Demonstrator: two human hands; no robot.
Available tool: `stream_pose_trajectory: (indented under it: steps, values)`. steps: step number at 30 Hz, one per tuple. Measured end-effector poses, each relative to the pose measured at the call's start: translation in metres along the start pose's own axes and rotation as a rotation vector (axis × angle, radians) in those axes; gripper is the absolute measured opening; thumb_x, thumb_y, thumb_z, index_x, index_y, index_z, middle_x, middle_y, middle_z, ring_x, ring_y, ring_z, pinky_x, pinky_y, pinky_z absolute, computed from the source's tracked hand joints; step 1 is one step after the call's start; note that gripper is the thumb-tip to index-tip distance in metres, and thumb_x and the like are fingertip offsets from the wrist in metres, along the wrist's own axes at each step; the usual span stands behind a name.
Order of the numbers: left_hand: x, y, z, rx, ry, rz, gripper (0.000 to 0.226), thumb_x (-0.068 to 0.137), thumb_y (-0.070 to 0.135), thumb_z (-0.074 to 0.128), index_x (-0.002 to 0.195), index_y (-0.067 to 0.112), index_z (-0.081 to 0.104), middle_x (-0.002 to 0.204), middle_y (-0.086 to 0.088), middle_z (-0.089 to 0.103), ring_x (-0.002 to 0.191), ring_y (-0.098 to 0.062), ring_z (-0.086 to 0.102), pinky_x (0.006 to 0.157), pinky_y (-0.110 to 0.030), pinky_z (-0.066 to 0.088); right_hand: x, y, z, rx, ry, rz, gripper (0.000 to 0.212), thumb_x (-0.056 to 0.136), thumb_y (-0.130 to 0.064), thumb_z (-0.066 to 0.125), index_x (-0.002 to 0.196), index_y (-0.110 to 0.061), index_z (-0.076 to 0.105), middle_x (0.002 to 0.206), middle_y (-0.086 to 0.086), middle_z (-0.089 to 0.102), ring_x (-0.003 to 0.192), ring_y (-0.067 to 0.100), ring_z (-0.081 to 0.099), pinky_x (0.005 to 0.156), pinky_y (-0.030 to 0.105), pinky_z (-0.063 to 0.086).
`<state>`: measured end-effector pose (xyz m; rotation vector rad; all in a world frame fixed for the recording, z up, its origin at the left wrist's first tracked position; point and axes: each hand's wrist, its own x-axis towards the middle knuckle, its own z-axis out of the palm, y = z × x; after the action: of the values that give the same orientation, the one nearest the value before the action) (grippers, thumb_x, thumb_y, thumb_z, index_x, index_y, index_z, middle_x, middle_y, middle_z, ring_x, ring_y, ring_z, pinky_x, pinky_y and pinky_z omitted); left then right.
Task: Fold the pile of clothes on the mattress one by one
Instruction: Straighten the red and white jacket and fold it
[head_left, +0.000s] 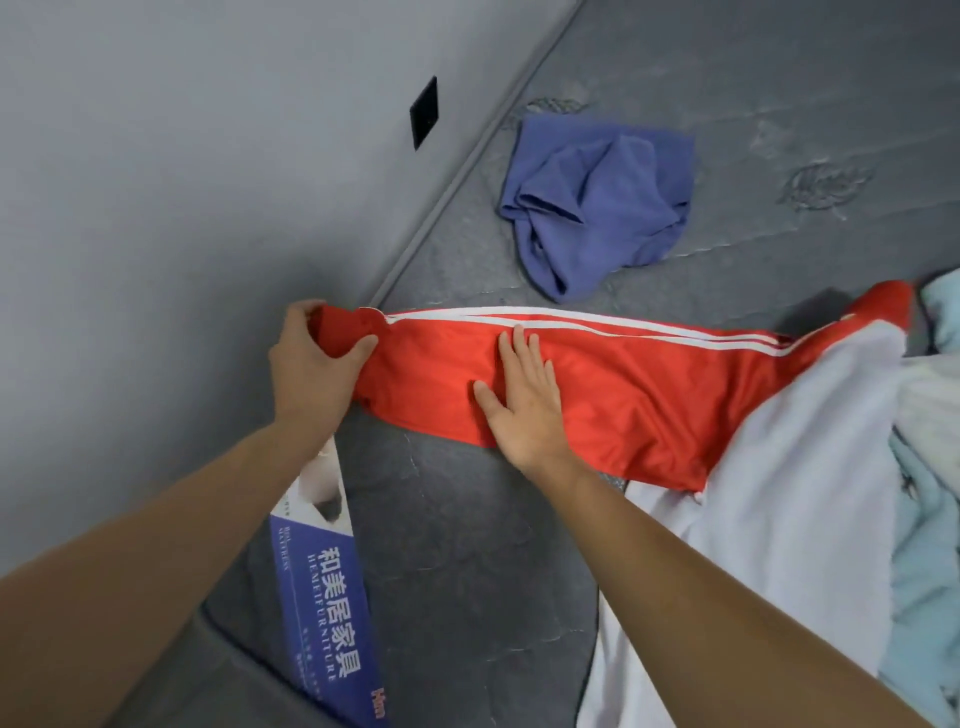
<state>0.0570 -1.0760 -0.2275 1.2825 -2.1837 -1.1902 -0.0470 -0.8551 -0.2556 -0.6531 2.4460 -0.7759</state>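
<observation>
Red trousers (639, 395) with white side stripes lie stretched across the grey mattress (467, 545). My left hand (311, 364) grips their bunched left end near the mattress edge. My right hand (519, 395) presses flat on the middle of the red cloth, fingers straight. The trousers' right end runs under a white garment (789, 467). A pale blue garment (930, 519) lies in the pile at the right edge.
A crumpled purple-blue garment (597, 202) lies alone on the mattress further back. A grey wall (182, 182) with a black socket plate (423, 111) borders the mattress on the left. A blue and white printed label (322, 597) hangs at the mattress edge.
</observation>
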Motion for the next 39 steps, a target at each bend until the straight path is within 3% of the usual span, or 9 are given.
stream_pose_trajectory:
  steps: [5, 8, 12, 15, 21, 24, 29, 35, 39]
  values:
    - [-0.057, 0.076, 0.058, -0.057, -0.222, 0.193, 0.042, 0.079, 0.023, 0.085, 0.110, 0.035, 0.060, 0.091, 0.022, 0.067, 0.084, 0.012, 0.063, 0.076, -0.005, 0.044, -0.015, -0.026, -0.051, 1.301, -0.066, 0.391, 0.052, 0.092, -0.041, 0.068, 0.139, -0.017, 0.064, 0.142, 0.002, 0.065, 0.135, 0.016, 0.056, 0.114, 0.034, 0.042]
    - [-0.100, 0.116, 0.107, -0.142, -0.373, 0.236, 0.036, 0.085, 0.019, 0.078, 0.114, 0.034, 0.064, 0.092, 0.016, 0.071, 0.085, 0.008, 0.066, 0.079, -0.011, 0.048, -0.029, -0.013, -0.078, 1.482, -0.034, 0.324, 0.054, 0.095, -0.039, 0.066, 0.136, -0.003, 0.063, 0.133, 0.017, 0.068, 0.121, 0.026, 0.066, 0.105, 0.037, 0.052]
    - [-0.138, 0.142, 0.148, -0.222, -0.627, 0.219, 0.064, 0.082, 0.011, 0.061, 0.144, 0.024, 0.058, 0.119, 0.006, 0.073, 0.108, 0.002, 0.066, 0.096, -0.015, 0.050, -0.037, 0.038, -0.123, 1.058, 0.266, 0.446, 0.033, 0.092, -0.019, 0.076, 0.121, -0.005, 0.067, 0.114, 0.018, 0.075, 0.109, 0.033, 0.072, 0.104, 0.051, 0.053]
    - [-0.152, 0.141, 0.167, -0.036, -0.762, 0.324, 0.074, 0.085, 0.007, 0.065, 0.155, 0.022, 0.047, 0.133, 0.000, 0.067, 0.126, -0.011, 0.058, 0.112, -0.028, 0.042, -0.043, 0.071, -0.147, 0.598, 0.299, 0.483, 0.039, 0.096, -0.016, 0.065, 0.134, -0.008, 0.059, 0.128, 0.013, 0.068, 0.122, 0.032, 0.063, 0.108, 0.039, 0.045]
    - [-0.157, 0.117, 0.185, 0.531, -0.755, 0.609, 0.056, 0.106, 0.037, 0.050, 0.160, 0.024, 0.039, 0.167, 0.001, 0.033, 0.157, -0.023, 0.021, 0.127, -0.043, 0.019, -0.060, 0.103, -0.149, -0.218, 0.337, -0.017, 0.073, 0.087, -0.004, 0.052, 0.157, 0.003, 0.032, 0.164, 0.023, 0.031, 0.153, 0.036, 0.028, 0.126, 0.045, 0.022]
    - [-0.153, 0.102, 0.177, 0.567, -0.631, 0.591, 0.057, 0.107, 0.039, 0.049, 0.160, 0.022, 0.038, 0.170, -0.001, 0.026, 0.159, -0.025, 0.015, 0.128, -0.046, 0.013, -0.058, 0.111, -0.128, -0.356, 0.124, -0.081, 0.068, 0.104, -0.026, 0.041, 0.164, -0.006, 0.016, 0.173, 0.013, 0.010, 0.161, 0.027, 0.006, 0.129, 0.044, 0.010]
    - [-0.133, 0.080, 0.160, 0.452, -0.324, 0.130, 0.087, 0.098, 0.046, 0.064, 0.163, 0.006, 0.022, 0.167, -0.015, 0.023, 0.153, -0.035, 0.022, 0.123, -0.052, 0.024, -0.061, 0.129, -0.105, -0.561, 0.018, -0.010, 0.070, 0.109, -0.041, 0.025, 0.166, -0.012, -0.005, 0.174, 0.007, -0.011, 0.160, 0.023, -0.013, 0.130, 0.045, 0.002]
    - [-0.119, 0.092, 0.165, 0.062, -0.219, -0.178, 0.082, 0.085, 0.032, 0.083, 0.151, 0.005, 0.043, 0.147, -0.016, 0.054, 0.137, -0.032, 0.050, 0.112, -0.035, 0.036, -0.055, 0.108, -0.115, -0.328, 0.063, 0.029, 0.075, 0.104, -0.041, 0.043, 0.166, -0.013, 0.012, 0.174, 0.008, 0.005, 0.161, 0.021, -0.005, 0.129, 0.045, -0.008]
    - [-0.123, 0.111, 0.165, 0.039, -0.218, -0.033, 0.066, 0.086, 0.020, 0.081, 0.145, 0.012, 0.052, 0.138, -0.007, 0.063, 0.124, -0.021, 0.059, 0.100, -0.018, 0.035, -0.060, 0.092, -0.127, -0.146, 0.148, 0.038, 0.071, 0.103, -0.040, 0.052, 0.163, -0.012, 0.027, 0.170, 0.005, 0.028, 0.160, 0.019, 0.012, 0.129, 0.042, -0.007]
